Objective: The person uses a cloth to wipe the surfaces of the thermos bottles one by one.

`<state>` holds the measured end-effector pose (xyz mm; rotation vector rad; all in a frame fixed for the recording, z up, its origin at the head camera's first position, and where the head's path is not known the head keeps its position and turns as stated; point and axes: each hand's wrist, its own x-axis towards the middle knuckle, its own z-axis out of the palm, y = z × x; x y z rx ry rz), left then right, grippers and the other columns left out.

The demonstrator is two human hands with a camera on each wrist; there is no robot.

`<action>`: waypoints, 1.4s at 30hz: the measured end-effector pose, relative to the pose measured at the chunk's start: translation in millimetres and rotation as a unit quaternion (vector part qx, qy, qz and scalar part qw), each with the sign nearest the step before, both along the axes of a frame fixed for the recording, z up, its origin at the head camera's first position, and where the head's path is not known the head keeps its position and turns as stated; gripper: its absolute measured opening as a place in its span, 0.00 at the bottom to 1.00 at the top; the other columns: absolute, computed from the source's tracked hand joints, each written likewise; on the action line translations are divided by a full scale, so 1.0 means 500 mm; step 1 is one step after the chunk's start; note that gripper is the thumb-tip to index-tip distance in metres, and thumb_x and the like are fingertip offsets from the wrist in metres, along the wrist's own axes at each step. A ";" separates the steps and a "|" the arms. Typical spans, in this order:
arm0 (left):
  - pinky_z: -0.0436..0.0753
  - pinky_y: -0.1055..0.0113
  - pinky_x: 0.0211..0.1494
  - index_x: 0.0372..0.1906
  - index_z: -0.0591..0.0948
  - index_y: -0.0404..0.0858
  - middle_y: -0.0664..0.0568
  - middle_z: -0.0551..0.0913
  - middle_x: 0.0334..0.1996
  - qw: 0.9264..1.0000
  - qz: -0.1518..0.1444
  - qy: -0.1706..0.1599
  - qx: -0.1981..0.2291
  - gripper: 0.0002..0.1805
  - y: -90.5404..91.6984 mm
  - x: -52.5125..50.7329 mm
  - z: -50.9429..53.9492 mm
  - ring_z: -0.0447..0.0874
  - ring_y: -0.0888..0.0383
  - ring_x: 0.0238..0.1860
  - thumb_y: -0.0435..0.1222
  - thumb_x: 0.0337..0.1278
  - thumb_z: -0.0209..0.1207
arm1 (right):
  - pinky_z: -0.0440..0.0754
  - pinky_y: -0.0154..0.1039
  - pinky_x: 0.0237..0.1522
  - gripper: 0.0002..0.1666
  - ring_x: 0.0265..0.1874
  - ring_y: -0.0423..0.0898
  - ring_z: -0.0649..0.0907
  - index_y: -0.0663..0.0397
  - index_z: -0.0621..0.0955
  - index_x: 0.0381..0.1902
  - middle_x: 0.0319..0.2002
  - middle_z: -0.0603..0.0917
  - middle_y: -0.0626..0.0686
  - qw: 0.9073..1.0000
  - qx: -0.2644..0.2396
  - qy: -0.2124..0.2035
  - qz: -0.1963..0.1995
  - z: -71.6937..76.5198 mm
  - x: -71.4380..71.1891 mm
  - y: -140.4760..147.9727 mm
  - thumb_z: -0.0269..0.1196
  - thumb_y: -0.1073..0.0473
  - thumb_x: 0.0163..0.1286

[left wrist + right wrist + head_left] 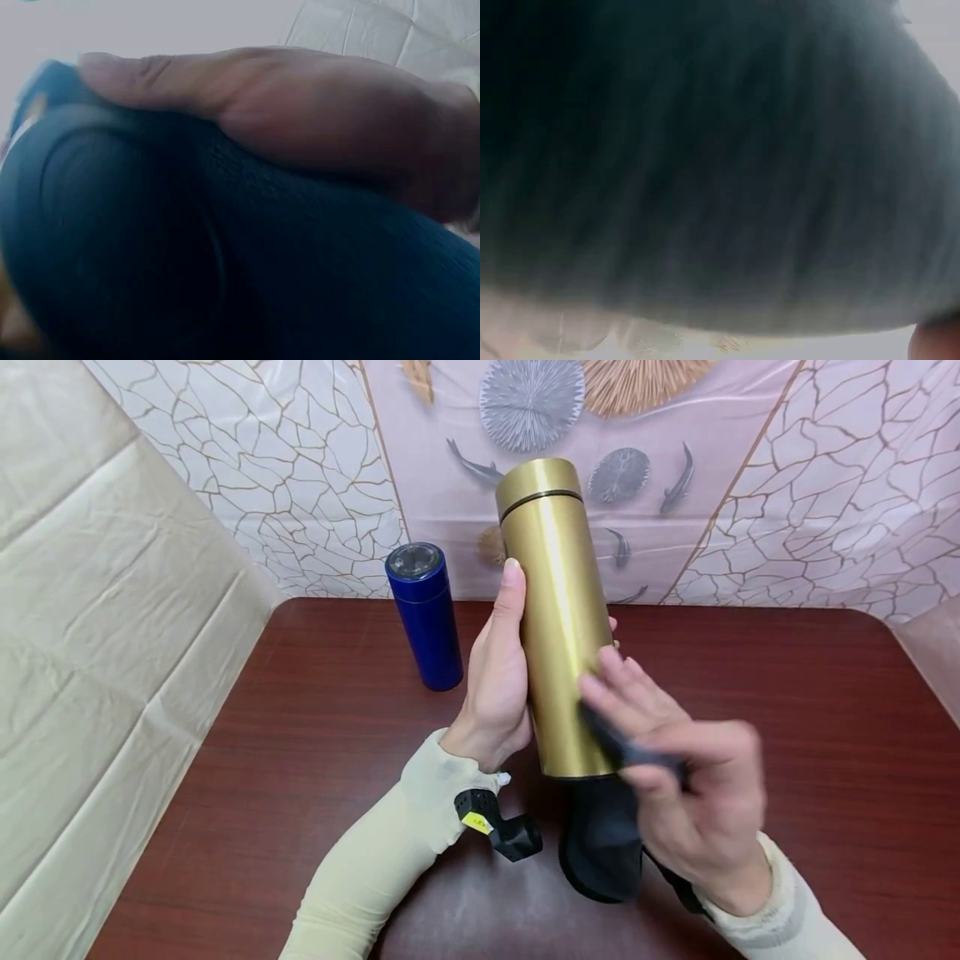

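A gold thermos flask (558,627) is tilted above the table, its lid end up and leaning slightly left. My left hand (498,681) grips it from the left side, thumb along its wall. My right hand (693,777), blurred, pinches a black cloth (600,847) against the flask's lower right side, and the cloth hangs below the base. In the left wrist view a dark round form with a ring lies beneath the left hand (315,105); cloth and flask are hard to separate there. The dark, blurred cloth (720,172) fills most of the right wrist view.
A blue thermos flask (427,627) with a clear-topped lid stands at the back of the dark red wooden table (300,710), left of the gold one. Patterned sheeting (300,477) hangs along the back edge, and a pale cover (97,635) slopes along the left.
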<state>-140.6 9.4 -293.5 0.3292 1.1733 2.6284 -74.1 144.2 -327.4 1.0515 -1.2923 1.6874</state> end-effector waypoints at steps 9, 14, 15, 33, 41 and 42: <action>0.83 0.62 0.45 0.56 0.78 0.46 0.51 0.82 0.42 0.993 0.022 -0.067 -0.096 0.32 -0.009 0.002 0.005 0.82 0.54 0.39 0.67 0.69 0.46 | 0.68 0.53 0.75 0.11 0.64 0.58 0.82 0.63 0.84 0.34 0.49 0.89 0.62 0.936 0.271 0.185 -0.126 -0.002 -0.005 0.003 0.64 0.60 0.74; 0.81 0.63 0.51 0.55 0.80 0.49 0.53 0.83 0.45 0.983 0.017 -0.096 -0.159 0.34 -0.008 0.017 0.011 0.82 0.55 0.42 0.70 0.66 0.47 | 0.67 0.53 0.76 0.15 0.64 0.57 0.82 0.64 0.86 0.50 0.50 0.89 0.60 0.911 0.305 0.213 -0.177 0.009 -0.005 -0.002 0.56 0.61 0.78; 0.81 0.63 0.51 0.55 0.81 0.49 0.53 0.83 0.44 0.980 0.016 -0.101 -0.169 0.34 -0.008 0.020 0.011 0.82 0.55 0.42 0.71 0.66 0.46 | 0.66 0.53 0.76 0.16 0.64 0.56 0.82 0.64 0.86 0.51 0.51 0.89 0.59 0.907 0.313 0.213 -0.183 0.012 -0.004 -0.001 0.55 0.60 0.79; 0.63 0.64 0.76 0.77 0.61 0.43 0.56 0.67 0.73 0.975 -0.097 -0.014 -0.201 0.35 0.047 0.046 -0.028 0.66 0.61 0.70 0.58 0.78 0.28 | 0.46 0.53 0.83 0.28 0.80 0.51 0.62 0.63 0.80 0.64 0.69 0.78 0.54 0.928 0.286 0.027 -0.237 0.023 -0.048 0.060 0.46 0.48 0.83; 0.74 0.77 0.46 0.56 0.66 0.44 0.52 0.76 0.37 0.885 -0.113 0.147 -0.426 0.20 0.064 0.071 -0.036 0.76 0.65 0.36 0.53 0.81 0.31 | 0.48 0.53 0.83 0.25 0.80 0.56 0.60 0.68 0.75 0.67 0.71 0.74 0.62 0.908 0.269 -0.114 -0.299 0.055 -0.052 0.125 0.48 0.57 0.82; 0.74 0.78 0.45 0.56 0.66 0.44 0.52 0.76 0.36 0.881 -0.121 0.153 -0.432 0.20 0.066 0.074 -0.037 0.77 0.65 0.35 0.53 0.81 0.32 | 0.48 0.53 0.83 0.24 0.80 0.56 0.61 0.68 0.75 0.67 0.71 0.74 0.63 0.910 0.263 -0.123 -0.298 0.057 -0.054 0.133 0.48 0.59 0.82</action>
